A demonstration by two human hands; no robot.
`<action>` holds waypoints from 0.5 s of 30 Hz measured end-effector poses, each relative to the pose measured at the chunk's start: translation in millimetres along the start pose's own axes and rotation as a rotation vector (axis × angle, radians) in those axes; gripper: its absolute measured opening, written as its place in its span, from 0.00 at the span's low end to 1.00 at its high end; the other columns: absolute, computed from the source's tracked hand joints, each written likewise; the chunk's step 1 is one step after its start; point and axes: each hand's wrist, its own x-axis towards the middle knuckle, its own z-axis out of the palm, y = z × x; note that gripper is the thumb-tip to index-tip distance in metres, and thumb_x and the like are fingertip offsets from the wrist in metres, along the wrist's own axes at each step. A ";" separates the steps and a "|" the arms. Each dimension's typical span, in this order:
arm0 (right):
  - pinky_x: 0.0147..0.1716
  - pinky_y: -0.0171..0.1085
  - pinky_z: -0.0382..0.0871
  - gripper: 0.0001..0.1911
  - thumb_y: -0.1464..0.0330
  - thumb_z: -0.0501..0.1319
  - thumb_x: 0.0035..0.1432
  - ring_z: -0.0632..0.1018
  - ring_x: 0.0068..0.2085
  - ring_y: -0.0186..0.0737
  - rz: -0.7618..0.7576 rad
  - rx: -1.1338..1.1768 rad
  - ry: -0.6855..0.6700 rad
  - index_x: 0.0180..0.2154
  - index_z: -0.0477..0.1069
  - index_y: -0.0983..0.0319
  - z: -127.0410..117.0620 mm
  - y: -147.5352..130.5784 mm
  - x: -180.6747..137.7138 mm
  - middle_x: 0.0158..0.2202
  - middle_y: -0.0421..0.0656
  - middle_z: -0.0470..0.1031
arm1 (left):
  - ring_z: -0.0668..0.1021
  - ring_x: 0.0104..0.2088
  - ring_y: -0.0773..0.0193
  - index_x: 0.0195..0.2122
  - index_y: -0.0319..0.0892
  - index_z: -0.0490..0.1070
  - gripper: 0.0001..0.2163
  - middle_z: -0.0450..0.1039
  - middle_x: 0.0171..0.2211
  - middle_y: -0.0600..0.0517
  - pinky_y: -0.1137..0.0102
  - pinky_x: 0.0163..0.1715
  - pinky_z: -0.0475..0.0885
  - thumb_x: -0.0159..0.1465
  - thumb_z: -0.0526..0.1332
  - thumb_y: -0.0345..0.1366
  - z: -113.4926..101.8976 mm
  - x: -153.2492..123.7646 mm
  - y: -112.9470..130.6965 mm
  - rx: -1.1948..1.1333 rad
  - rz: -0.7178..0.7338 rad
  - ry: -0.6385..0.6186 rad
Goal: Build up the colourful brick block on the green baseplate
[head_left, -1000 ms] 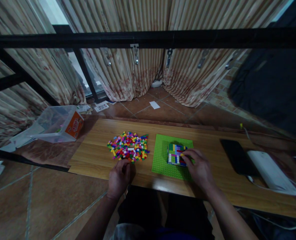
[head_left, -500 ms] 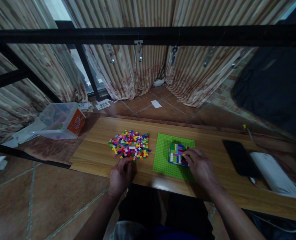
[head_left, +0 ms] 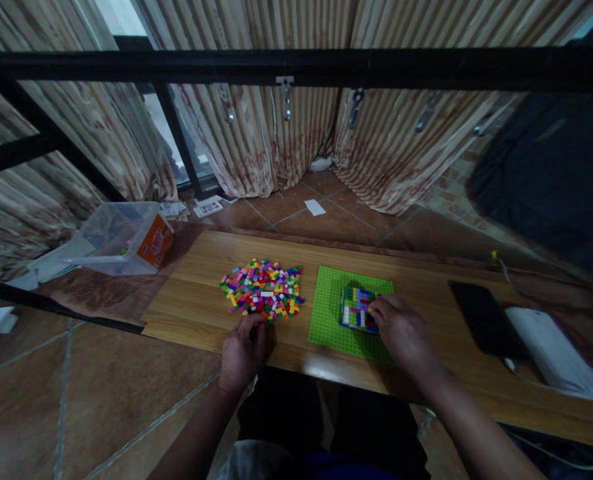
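A block of multicoloured toy bricks (head_left: 357,308) stands on a green studded baseplate (head_left: 325,313). My right hand (head_left: 403,333) is at the right side of this block, thumb and fingers pinched together over its upper surface. Whatever lies between those fingertips is hidden. Left of the baseplate, a heap of small loose bricks (head_left: 266,290) in many colours is spread on the wooden table. My left hand (head_left: 243,350) rests at the heap's near edge with its fingers curled in and pressed together; their contents cannot be made out.
A dark phone (head_left: 486,320) and a white power bank with a cable (head_left: 556,353) lie at the right of the wooden table (head_left: 181,300). A clear plastic box (head_left: 121,237) with an orange label stands at the far left. A black metal bar (head_left: 316,67) crosses above.
The view has shifted slightly. My right fingers have moved a little on the brick block, while my left hand stays by the heap.
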 end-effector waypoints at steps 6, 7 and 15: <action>0.39 0.43 0.70 0.15 0.64 0.51 0.64 0.75 0.37 0.45 0.047 0.088 0.134 0.33 0.73 0.61 0.1 -3.7 -4.6 0.35 0.48 0.75 | 0.78 0.34 0.63 0.38 0.43 0.71 0.07 0.76 0.34 0.50 0.70 0.34 0.72 0.64 0.55 0.35 0.4 -1.1 -1.2 -0.002 0.005 -0.014; 0.40 0.43 0.70 0.15 0.62 0.52 0.64 0.76 0.37 0.46 0.069 0.107 0.148 0.33 0.74 0.62 0.3 -3.4 -6.0 0.35 0.48 0.75 | 0.78 0.34 0.63 0.38 0.43 0.71 0.07 0.76 0.34 0.50 0.70 0.34 0.72 0.64 0.55 0.36 0.6 -1.1 -1.4 -0.001 0.004 -0.012; 0.37 0.44 0.73 0.23 0.51 0.58 0.57 0.77 0.39 0.46 0.437 0.436 0.240 0.44 0.73 0.62 10.7 7.0 -21.5 0.42 0.50 0.75 | 0.79 0.33 0.63 0.37 0.43 0.71 0.07 0.76 0.34 0.50 0.71 0.34 0.72 0.64 0.55 0.36 0.6 -0.8 0.2 0.010 -0.001 0.009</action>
